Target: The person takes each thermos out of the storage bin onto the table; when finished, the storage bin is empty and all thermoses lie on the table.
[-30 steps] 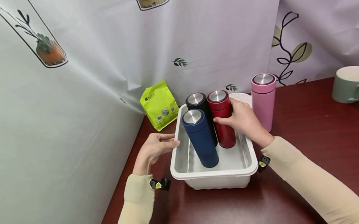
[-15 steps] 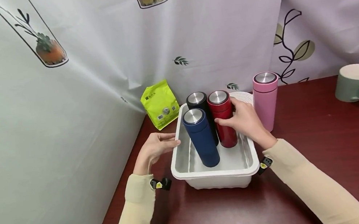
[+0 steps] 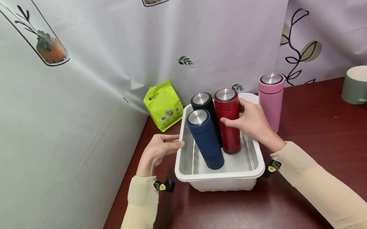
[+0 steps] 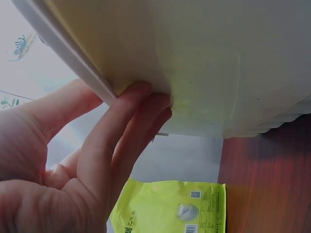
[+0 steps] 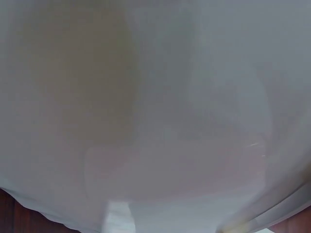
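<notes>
While the left hand [image 3: 158,149] pinches a white plastic basin [image 3: 222,177], the right hand [image 3: 254,121] grips a red vacuum flask [image 3: 231,137]

Because nothing visible fixes the white plastic basin to the tabletop [image 3: 323,133], the left hand probably steadies it: thumb at the rim, fingers against the outer wall, a narrow pinch with only the wall between. The right hand is spread about as wide as the red vacuum flask, thumb across the front, fingers round the side near the lid; gripping that high likely leaves room above the rim. The right wrist view shows mostly blurred basin wall and adds nothing about that grip.

The red vacuum flask is upright inside the basin; whether its base touches the floor, I cannot tell. Beside it are a black vacuum flask [image 3: 210,108] and, nearer the person, a blue vacuum flask [image 3: 208,141] that looks tilted, perhaps from the camera angle. Standing on end, such tall shapes seem to share the basin easily. A pink vacuum flask [image 3: 271,107] stands outside, just right of the basin.
</notes>
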Available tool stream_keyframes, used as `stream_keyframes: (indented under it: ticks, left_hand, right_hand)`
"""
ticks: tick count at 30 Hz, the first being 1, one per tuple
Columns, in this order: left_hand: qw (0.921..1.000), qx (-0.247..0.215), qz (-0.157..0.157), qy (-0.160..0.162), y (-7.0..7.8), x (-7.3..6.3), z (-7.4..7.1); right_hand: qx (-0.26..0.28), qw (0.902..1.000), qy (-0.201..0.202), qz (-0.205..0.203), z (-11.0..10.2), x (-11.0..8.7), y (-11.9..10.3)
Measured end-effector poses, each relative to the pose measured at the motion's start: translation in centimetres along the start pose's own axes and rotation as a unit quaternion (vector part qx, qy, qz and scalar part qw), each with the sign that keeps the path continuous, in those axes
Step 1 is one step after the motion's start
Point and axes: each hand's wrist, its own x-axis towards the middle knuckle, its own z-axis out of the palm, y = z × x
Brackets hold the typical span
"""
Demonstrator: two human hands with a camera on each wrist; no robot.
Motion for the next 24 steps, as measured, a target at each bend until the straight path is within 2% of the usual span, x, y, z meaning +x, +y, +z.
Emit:
stream_keyframes:
  ticks: [5,24]
  left_hand:
    - [1.0000,-0.002,-0.004,0.001,0.1,0.0,0.1]
    - [1.0000,-0.005,-0.005,0.002,0.0,0.1,0.0]
  right_hand:
    - [0.006,0.9998,0.017,-0.012,-0.3,-0.2,-0.2]
    - [0.015,0.9985,0.030,-0.044,-2.1,-1.5,-3.1]
